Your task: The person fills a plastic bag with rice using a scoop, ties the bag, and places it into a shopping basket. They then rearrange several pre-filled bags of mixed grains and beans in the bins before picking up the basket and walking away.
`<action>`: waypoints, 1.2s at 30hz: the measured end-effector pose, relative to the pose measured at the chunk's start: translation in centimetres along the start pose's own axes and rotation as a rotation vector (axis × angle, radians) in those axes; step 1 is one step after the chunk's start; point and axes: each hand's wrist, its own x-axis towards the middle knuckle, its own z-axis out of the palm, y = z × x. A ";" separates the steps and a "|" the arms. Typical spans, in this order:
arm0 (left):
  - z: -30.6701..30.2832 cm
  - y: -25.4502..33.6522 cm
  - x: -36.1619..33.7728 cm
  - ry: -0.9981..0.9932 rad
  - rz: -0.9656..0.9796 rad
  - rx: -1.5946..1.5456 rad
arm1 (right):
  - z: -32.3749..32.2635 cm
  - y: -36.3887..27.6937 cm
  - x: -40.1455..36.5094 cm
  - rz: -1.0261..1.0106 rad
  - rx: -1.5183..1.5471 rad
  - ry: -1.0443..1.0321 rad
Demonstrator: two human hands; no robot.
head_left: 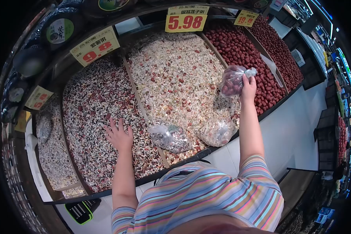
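Observation:
My right hand (249,87) pinches the knotted neck of a clear plastic bag of red dates (231,82), held over the border between the pale grain mix (171,74) and the loose red dates (238,46). Fingers spread, my left hand (120,136) is over the dark grain mix (93,156) and holds nothing. To its right, a tied bag of dark mixed grain (171,139) lies across the divider. A second tied bag, of pale grain (217,132), rests at the front of the pale mix, below the bag of dates.
A whitish scoop (272,70) lies on the dates at right. Price signs (186,22) stand along the bins' back edge. Another bag (44,128) sits in the far-left bin. On the floor at lower left is a black basket with a green rim (80,212).

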 end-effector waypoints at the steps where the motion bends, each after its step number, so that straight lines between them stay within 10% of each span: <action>1: 0.1 0.1 0.1 -0.007 -0.011 -0.002 | 2.5 1.0 1.9 -0.002 0.011 -0.036; 9: 0.3 0.4 0.2 0.010 -0.018 0.001 | 16.7 13.0 13.6 0.011 -0.465 -0.095; 18: 0.5 0.8 0.5 0.008 -0.037 0.026 | 14.3 9.5 -0.9 -0.380 -1.325 -0.693; 36: 1.9 0.8 0.6 0.064 0.005 0.078 | 18.6 13.6 3.4 -0.275 -1.492 -0.648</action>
